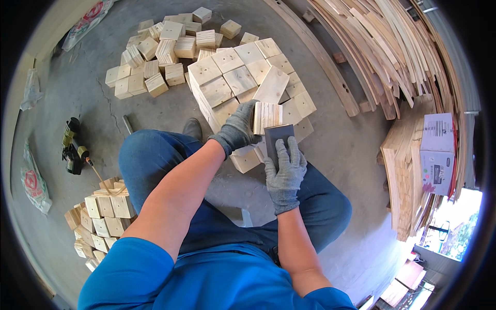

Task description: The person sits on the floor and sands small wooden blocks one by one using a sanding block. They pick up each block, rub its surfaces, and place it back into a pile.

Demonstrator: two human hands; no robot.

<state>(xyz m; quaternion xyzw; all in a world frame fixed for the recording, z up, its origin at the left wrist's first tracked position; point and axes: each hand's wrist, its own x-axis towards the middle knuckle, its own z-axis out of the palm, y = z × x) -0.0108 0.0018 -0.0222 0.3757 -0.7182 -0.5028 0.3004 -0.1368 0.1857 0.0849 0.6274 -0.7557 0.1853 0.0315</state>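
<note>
In my gloved left hand [237,128] is a small wooden block [268,115], its layered edges facing up, with my fingers closed around its left side. My gloved right hand [285,173] grips a dark grey rectangular block [278,135] that looks like a sanding block. Its far end touches or nearly touches the wooden block's near side; which one, I cannot tell. Just beyond my hands stands a stack of pale wooden blocks [241,80], many with small holes in their faces. One more block [273,86] lies at an angle on top.
Loose wooden blocks [168,51] are heaped at the far left. Another stack of blocks [106,206] stands beside my left leg. A cordless drill [72,139] lies on the concrete floor. Long wooden strips [382,51] and a printed carton [437,150] line the right side.
</note>
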